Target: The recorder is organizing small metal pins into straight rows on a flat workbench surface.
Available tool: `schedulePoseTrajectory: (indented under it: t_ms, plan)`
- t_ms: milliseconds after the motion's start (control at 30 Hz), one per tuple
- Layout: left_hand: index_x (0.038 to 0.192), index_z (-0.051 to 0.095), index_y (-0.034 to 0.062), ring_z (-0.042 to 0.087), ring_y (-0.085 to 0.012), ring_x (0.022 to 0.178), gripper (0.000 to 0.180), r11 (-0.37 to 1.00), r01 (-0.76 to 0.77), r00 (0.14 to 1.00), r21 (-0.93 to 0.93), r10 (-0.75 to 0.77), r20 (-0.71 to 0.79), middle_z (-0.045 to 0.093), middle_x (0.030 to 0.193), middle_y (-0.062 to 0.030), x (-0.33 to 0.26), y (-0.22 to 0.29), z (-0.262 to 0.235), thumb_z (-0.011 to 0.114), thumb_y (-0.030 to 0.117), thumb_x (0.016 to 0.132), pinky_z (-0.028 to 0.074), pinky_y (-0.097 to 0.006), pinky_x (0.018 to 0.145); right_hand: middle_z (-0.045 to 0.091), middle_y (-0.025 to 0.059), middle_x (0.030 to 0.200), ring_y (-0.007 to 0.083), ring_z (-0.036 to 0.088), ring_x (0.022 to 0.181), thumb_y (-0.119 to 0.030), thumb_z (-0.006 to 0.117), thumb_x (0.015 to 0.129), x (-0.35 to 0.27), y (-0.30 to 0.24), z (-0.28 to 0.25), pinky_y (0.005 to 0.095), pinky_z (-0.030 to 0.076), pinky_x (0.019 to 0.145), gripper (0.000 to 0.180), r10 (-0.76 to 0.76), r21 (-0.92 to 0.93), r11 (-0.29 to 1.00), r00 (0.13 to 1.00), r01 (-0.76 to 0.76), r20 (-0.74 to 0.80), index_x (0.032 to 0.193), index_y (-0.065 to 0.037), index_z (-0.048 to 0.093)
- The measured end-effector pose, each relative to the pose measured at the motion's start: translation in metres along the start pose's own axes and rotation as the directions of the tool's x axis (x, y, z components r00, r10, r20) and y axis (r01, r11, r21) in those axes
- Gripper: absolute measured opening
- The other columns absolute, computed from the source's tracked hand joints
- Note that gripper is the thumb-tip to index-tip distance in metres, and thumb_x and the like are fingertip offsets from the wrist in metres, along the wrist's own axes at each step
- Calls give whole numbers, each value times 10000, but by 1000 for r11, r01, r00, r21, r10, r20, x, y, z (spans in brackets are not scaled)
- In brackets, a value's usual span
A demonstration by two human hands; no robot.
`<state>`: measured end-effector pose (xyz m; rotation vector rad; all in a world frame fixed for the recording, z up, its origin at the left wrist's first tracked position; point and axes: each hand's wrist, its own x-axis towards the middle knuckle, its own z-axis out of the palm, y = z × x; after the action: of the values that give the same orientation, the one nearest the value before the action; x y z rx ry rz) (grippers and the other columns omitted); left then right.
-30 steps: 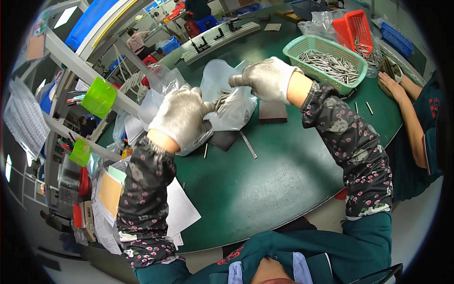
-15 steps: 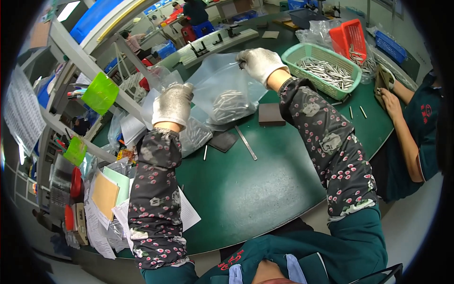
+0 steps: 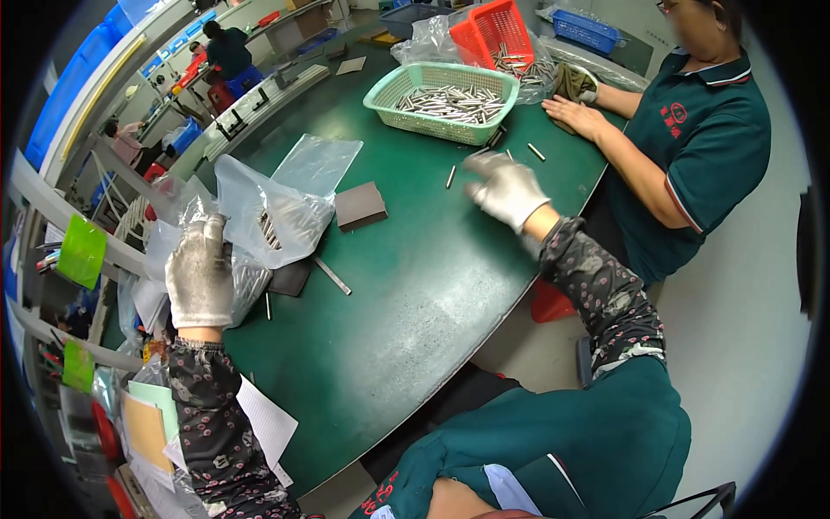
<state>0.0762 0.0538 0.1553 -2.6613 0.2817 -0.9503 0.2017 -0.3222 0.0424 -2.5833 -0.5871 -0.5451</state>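
My left hand, in a worn white glove, is closed at the left edge of a clear plastic bag. Metal pins show through the bag's mouth. My right hand, also gloved, is over the table to the right, its fingers smeared by motion. Nearest to it lie loose metal pins and a pale green basket heaped with more of them. A second plastic bag of pins lies partly hidden beside my left hand.
A dark square block and a thin metal strip lie on the green table. Behind the green basket, a red basket leans. At the right, a co-worker's hands rest on a dark cloth. Papers lie near my left forearm.
My right hand has let go of the bag and moved right and nearer, towards the loose pins. The bag's mouth has sagged. The view has turned to the right.
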Motion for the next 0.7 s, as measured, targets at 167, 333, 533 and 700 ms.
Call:
schedulePoseTrajectory:
  t_ms: [167, 333, 533, 700]
  plan:
    - [1109, 533, 77, 571, -299, 835, 374, 999, -7, 950, 32, 17, -313, 583, 969, -110, -14, 25, -25, 604, 25, 746, 445, -398, 718, 489, 123, 1283, 289, 396, 1243, -495, 575, 769, 21, 79, -5, 407, 325, 1015, 575, 469, -332, 841, 882, -428, 51, 1214, -134, 525]
    - [1130, 511, 83, 569, -269, 752, 451, 976, -210, 945, -51, 189, -268, 578, 922, -97, -40, 72, -26, 638, 8, 704, 418, -393, 661, 363, 131, 1405, 291, 276, 1327, -574, 580, 743, 50, 100, 24, 501, 217, 1059, 739, 446, -280, 871, 889, -404, 104, 1321, -136, 438]
    - [1112, 506, 67, 563, -245, 753, 467, 923, -212, 976, -322, 181, -123, 564, 906, -88, -71, 116, -6, 661, 45, 672, 434, -388, 664, 446, 108, 1335, 272, 345, 1279, -625, 664, 625, 73, 72, 36, 501, 236, 1039, 842, 532, -238, 834, 839, -497, 116, 1291, -145, 477]
    - [1130, 517, 70, 559, -288, 716, 500, 898, -111, 991, -426, 71, -110, 570, 875, -115, -91, 132, 14, 611, -38, 651, 441, -400, 656, 510, 88, 1280, 247, 379, 1260, -580, 711, 595, 83, 68, 32, 510, 241, 1029, 813, 615, -191, 787, 772, -587, 159, 1256, -149, 518]
